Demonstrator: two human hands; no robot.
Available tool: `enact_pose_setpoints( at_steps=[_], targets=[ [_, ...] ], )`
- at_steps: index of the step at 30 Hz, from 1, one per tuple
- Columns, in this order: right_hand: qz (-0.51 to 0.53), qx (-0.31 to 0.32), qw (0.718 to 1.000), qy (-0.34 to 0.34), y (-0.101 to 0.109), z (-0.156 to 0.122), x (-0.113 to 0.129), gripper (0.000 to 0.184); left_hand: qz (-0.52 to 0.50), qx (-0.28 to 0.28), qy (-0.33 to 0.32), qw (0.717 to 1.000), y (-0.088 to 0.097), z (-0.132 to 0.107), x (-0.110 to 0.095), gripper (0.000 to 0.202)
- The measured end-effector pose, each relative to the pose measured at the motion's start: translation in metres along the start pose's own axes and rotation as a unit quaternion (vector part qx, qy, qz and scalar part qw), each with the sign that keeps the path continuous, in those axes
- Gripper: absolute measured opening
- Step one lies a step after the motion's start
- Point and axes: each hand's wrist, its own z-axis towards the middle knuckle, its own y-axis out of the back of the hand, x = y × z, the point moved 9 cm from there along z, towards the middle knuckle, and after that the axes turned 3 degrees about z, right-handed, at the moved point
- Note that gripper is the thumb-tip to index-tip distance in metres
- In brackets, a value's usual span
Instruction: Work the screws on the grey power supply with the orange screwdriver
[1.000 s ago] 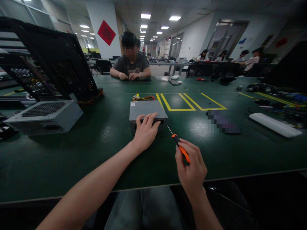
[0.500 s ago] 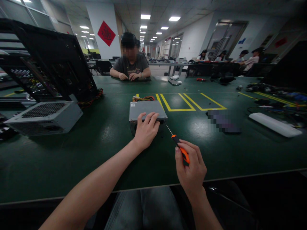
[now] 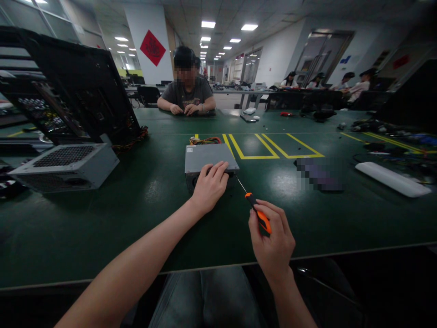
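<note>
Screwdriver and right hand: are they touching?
Touching. The head view shows the right hand gripping the screwdriver by its orange-and-black handle.

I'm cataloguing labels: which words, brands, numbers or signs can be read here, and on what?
None is legible.
White label on the grey metal box: too small to read.
Red diamond sign on the pillar: marks too blurred to read.
Print on the grey shirt opposite: too blurred to read.
Blue mark and red patch, background right: too blurred to read.
</note>
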Motion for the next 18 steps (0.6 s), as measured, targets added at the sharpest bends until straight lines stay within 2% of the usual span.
enact_pose_setpoints(
  at_steps=[11,18],
  targets=[
    [0.008,-0.009,1.000,0.012,0.006,-0.002,0.003,0.024,-0.020,0.017,0.020,0.999,0.010,-0.007,0.008,0.021],
    [0.019,0.010,0.999,0.024,-0.001,0.000,0.005,0.024,-0.022,0.021,0.036,0.999,0.011,-0.012,0.015,0.021]
  ],
)
